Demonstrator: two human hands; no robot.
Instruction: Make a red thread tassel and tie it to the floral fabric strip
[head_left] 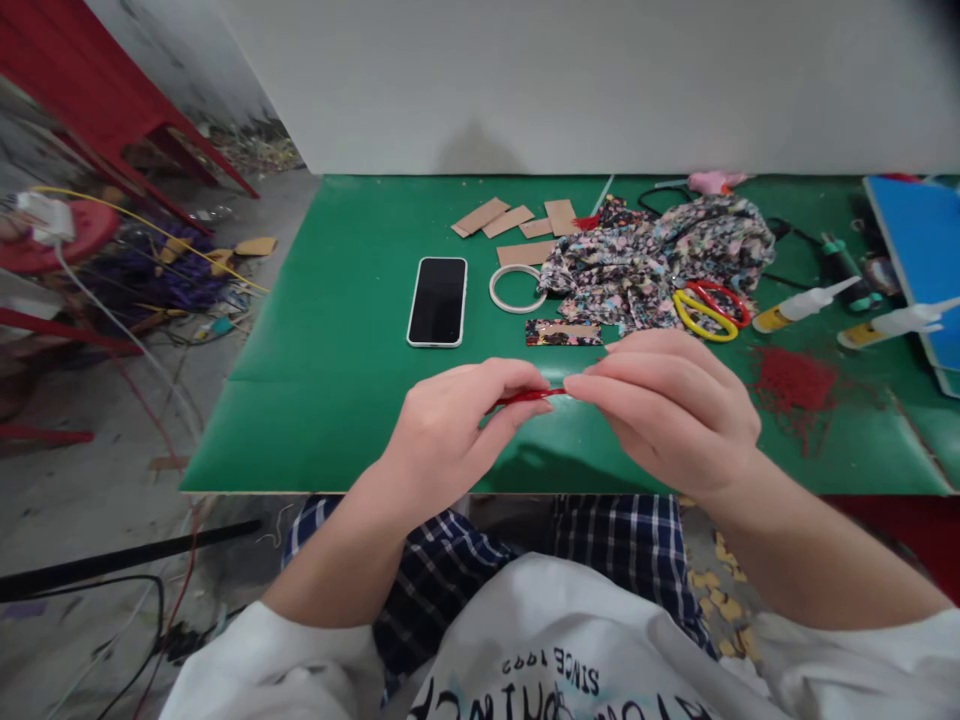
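My left hand [450,425] pinches a thin, glossy red strand [525,397] between thumb and fingers above the front of the green table. At the strand's other end, the fingertips of my right hand [679,410] are closed, and part of the strand is hidden by the fingers. Just beyond both hands lies a small cardboard piece covered in floral fabric [564,333]. A pile of loose red threads [796,385] is to the right of my right hand. Scissors with red and yellow handles [705,315] rest beside crumpled floral fabric [652,255].
A phone [439,302] and a white tape ring [517,289] lie on the green table [330,330]. Several cardboard pieces [481,216] are farther back. Two glue bottles [801,308], a green-and-black tool [844,270] and a blue board [919,240] are at the right.
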